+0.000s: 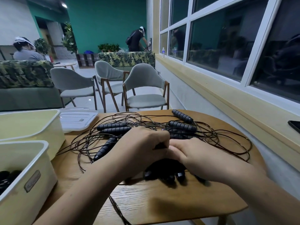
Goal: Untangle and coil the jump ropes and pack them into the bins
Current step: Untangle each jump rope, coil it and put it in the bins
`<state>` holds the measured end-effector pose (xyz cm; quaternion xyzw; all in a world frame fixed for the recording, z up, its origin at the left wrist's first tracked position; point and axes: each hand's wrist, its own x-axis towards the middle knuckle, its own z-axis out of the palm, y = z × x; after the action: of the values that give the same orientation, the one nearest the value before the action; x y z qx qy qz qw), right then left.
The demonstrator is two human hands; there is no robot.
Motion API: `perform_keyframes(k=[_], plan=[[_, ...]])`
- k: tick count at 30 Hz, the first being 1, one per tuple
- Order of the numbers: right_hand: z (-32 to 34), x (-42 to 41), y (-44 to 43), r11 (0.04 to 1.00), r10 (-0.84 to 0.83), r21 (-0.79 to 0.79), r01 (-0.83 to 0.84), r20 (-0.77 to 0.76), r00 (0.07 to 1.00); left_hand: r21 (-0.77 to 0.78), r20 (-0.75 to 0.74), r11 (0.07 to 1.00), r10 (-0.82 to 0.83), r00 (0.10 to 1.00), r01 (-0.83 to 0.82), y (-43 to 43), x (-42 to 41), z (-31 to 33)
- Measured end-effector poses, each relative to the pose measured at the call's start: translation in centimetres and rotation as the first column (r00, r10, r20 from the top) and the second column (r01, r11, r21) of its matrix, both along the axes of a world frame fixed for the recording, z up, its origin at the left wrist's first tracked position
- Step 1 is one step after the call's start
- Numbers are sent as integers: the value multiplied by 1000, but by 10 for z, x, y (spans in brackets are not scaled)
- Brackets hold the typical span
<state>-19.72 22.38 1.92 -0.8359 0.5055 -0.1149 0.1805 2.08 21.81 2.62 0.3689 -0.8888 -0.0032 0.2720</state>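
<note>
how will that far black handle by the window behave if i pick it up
The ribbed handle probably grips well. Round and lying flat, it may roll if nudged. It seems joined to the cord tangle, so loops likely drag along.

Counted two hands (142,143) (194,153) over the table (162,200), two cream bins (32,127) (16,208) at its left edge, one white lid (78,119) at its far left, five black handles (112,125) (116,129) (105,148) (182,116) (182,125) clear on it, others half hidden, three grey chairs (73,82) (108,72) (144,78) beyond it, one phone (294,125) to its right.
</note>
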Motion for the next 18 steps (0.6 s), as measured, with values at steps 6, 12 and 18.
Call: perform_keyframes(k=[6,12,18], plan=[[12,-2,9,990,91,97,-101,104,990,359,-333,922,-21,943,148,-10,7,1],[16,-9,13,941,153,201,-273,466,871,559,-593,708,-22,805,431,-16,14,-3],[9,-13,9,872,5,308,-380,772,636,537,-736,574,-38,675,618,-25,10,-4]])
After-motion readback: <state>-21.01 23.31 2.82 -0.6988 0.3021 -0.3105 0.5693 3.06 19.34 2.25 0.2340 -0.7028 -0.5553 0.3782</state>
